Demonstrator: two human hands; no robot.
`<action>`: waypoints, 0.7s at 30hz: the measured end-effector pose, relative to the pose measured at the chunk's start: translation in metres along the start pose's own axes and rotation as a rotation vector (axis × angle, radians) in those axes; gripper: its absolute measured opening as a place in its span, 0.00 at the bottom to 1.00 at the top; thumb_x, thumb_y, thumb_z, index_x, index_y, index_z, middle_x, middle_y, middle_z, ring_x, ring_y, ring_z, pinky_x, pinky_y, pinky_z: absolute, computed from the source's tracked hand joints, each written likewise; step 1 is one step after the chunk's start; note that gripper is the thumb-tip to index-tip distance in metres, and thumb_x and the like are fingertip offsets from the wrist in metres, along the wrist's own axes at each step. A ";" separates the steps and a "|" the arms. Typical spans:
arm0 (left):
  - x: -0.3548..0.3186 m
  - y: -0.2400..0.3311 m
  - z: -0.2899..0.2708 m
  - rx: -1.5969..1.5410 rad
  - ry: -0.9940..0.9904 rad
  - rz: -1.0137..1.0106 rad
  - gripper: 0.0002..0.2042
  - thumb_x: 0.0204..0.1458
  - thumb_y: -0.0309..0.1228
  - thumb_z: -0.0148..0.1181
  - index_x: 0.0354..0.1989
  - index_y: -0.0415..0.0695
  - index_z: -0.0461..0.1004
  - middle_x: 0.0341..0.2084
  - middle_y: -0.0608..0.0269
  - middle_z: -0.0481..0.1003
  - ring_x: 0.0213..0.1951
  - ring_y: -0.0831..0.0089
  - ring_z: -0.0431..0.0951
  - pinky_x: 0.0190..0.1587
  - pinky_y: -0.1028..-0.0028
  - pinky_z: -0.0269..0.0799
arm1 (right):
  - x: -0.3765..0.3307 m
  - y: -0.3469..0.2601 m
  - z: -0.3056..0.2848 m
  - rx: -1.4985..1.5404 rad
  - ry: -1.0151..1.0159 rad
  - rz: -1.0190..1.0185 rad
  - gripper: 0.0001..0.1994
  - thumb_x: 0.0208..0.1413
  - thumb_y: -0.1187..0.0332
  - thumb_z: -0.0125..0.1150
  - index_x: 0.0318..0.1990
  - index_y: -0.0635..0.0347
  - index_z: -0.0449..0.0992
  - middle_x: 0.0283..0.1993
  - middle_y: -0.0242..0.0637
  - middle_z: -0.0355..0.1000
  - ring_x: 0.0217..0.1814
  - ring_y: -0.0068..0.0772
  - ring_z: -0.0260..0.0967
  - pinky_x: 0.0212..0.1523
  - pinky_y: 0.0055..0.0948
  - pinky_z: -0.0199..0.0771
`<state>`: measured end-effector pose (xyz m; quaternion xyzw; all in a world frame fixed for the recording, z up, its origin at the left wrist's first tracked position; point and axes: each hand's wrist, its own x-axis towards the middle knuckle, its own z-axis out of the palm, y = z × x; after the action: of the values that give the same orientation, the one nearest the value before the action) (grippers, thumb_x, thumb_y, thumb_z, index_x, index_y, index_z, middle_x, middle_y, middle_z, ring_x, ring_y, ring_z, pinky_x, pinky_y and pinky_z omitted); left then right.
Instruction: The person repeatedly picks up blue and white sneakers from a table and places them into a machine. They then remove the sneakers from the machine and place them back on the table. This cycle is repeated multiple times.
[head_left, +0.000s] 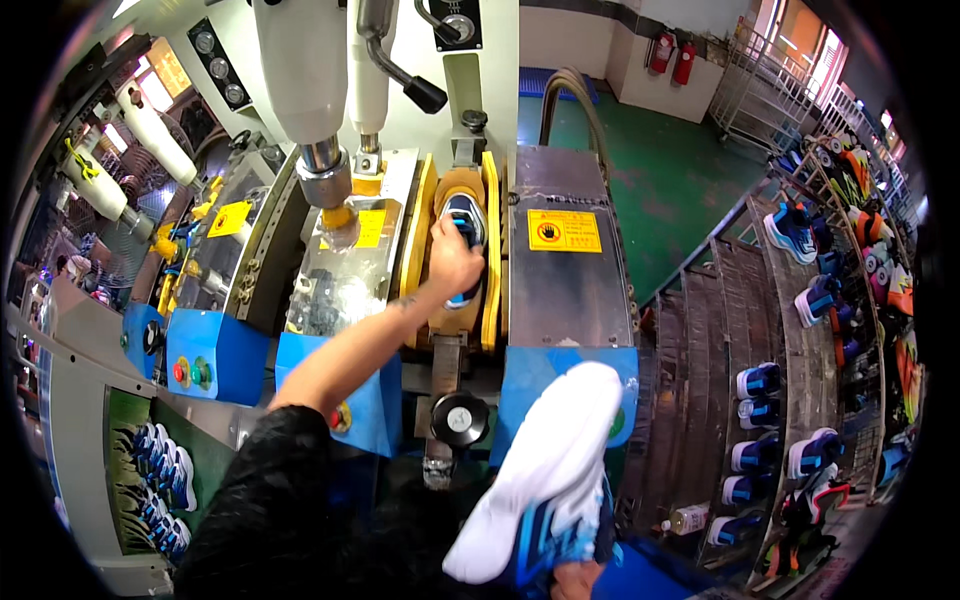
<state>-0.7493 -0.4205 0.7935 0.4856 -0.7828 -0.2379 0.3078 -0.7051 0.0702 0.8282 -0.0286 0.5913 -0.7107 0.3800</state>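
Note:
My left hand (pixel 455 260) reaches into a pressing machine, with bent fingers around a dark blue and white sneaker (pixel 466 208). That sneaker lies between two upright yellow pads (pixel 490 255), toe away from me; the hand covers much of its upper. Low in front of me, my right hand (pixel 575 580) grips a second sneaker (pixel 535 465), blue with a white sole. Its sole is tipped up toward the camera, and only a few fingers of this hand show at the lower edge. A black round knob (pixel 460 419) sits between the two shoes.
Metal covers (pixel 565 290) with blue front boxes flank the press bay. A white press cylinder (pixel 310 90) and a black-handled lever (pixel 425 95) hang above. Several sneakers stand on a rack (pixel 715 330) at right and a green shelf (pixel 125 420) at lower left.

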 end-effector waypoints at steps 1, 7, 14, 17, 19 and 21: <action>0.017 -0.018 0.007 0.005 -0.034 0.063 0.37 0.45 0.29 0.61 0.61 0.31 0.49 0.57 0.31 0.56 0.55 0.37 0.64 0.59 0.56 0.63 | 0.001 0.002 0.003 0.005 0.010 0.025 0.31 0.53 0.64 0.64 0.62 0.68 0.62 0.59 0.44 0.64 0.61 0.33 0.61 0.60 0.31 0.60; 0.049 0.025 -0.099 -0.426 -0.536 -0.289 0.30 0.45 0.29 0.66 0.56 0.32 0.60 0.41 0.48 0.76 0.41 0.62 0.79 0.44 0.64 0.76 | 0.015 -0.012 0.019 -0.145 -0.019 -0.037 0.28 0.56 0.63 0.60 0.62 0.67 0.63 0.59 0.44 0.65 0.61 0.34 0.61 0.60 0.32 0.60; -0.188 -0.022 -0.301 -1.085 -0.295 -0.458 0.43 0.39 0.39 0.71 0.64 0.37 0.56 0.52 0.55 0.70 0.54 0.69 0.69 0.59 0.69 0.62 | 0.150 -0.111 0.201 0.105 -0.349 0.407 0.19 0.62 0.59 0.55 0.54 0.62 0.70 0.44 0.41 0.76 0.42 0.37 0.77 0.44 0.38 0.80; -0.302 -0.035 -0.335 -1.286 0.044 -0.583 0.42 0.39 0.38 0.70 0.63 0.36 0.57 0.54 0.52 0.69 0.55 0.62 0.70 0.59 0.65 0.65 | 0.271 -0.139 0.279 -0.269 -0.566 0.524 0.18 0.61 0.60 0.56 0.52 0.63 0.72 0.49 0.44 0.74 0.47 0.41 0.76 0.49 0.42 0.78; -0.354 -0.048 -0.341 -1.308 0.296 -0.595 0.37 0.43 0.33 0.67 0.62 0.35 0.59 0.52 0.49 0.70 0.53 0.58 0.74 0.57 0.61 0.69 | 0.342 -0.114 0.314 -0.443 -0.451 0.357 0.23 0.58 0.58 0.59 0.55 0.66 0.70 0.52 0.49 0.73 0.51 0.45 0.74 0.53 0.43 0.74; -0.385 -0.062 -0.343 -1.260 0.462 -0.727 0.35 0.46 0.35 0.65 0.62 0.36 0.59 0.52 0.49 0.70 0.53 0.58 0.73 0.56 0.61 0.69 | 0.361 -0.082 0.342 -1.107 -0.274 -0.246 0.29 0.54 0.56 0.63 0.55 0.72 0.68 0.54 0.56 0.71 0.56 0.50 0.70 0.57 0.43 0.69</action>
<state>-0.3361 -0.1224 0.8946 0.4825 -0.2057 -0.6185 0.5850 -0.8354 -0.4163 0.8537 -0.3829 0.8126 -0.3245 0.2962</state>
